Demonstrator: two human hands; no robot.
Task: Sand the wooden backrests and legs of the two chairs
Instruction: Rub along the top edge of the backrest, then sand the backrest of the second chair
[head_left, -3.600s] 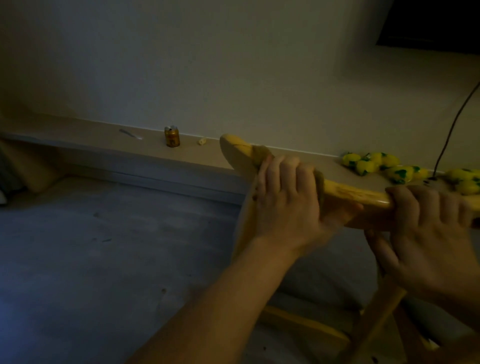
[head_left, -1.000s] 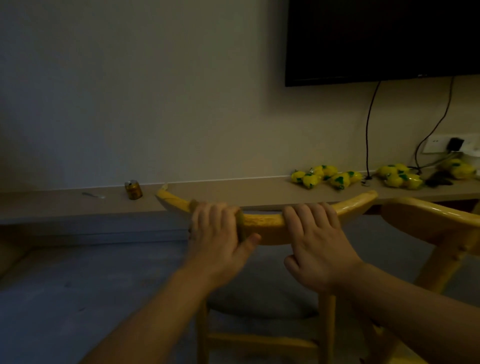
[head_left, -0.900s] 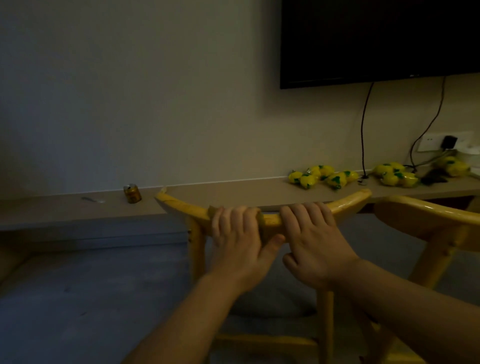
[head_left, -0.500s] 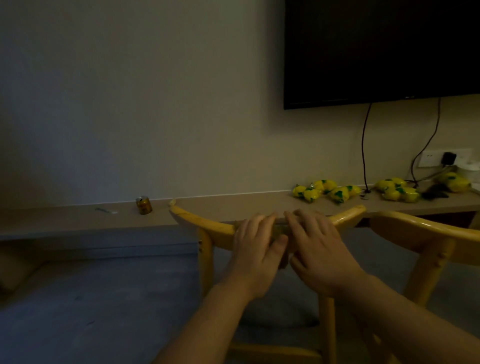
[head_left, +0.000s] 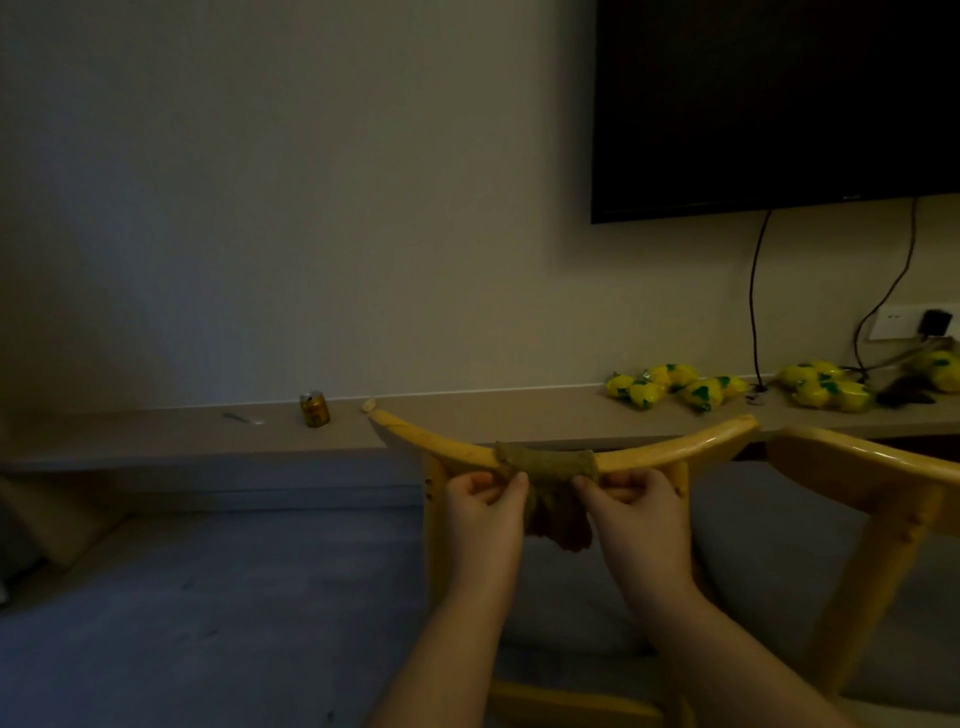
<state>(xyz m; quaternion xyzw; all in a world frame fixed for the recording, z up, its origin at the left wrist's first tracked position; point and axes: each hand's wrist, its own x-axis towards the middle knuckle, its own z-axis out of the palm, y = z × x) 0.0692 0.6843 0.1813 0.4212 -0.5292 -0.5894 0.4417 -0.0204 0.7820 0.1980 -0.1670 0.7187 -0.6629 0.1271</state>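
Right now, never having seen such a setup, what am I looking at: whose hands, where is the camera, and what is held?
The single camera sits on a person's head, looking forward and down. Their left hand and right hand each pinch an end of a brownish sanding sheet draped over a chair's curved backrest. A second chair stands to the right. Behind, a shelf holds a can and yellow packets, under a dark screen.

No readable text in this dim view

The can (head_left: 315, 409) on the ledge (head_left: 156, 434) shows only blurred print; the television (head_left: 774, 104) carries a tiny mark on its lower edge, too small to read; the yellow packets (head_left: 675, 387) show green shapes only.
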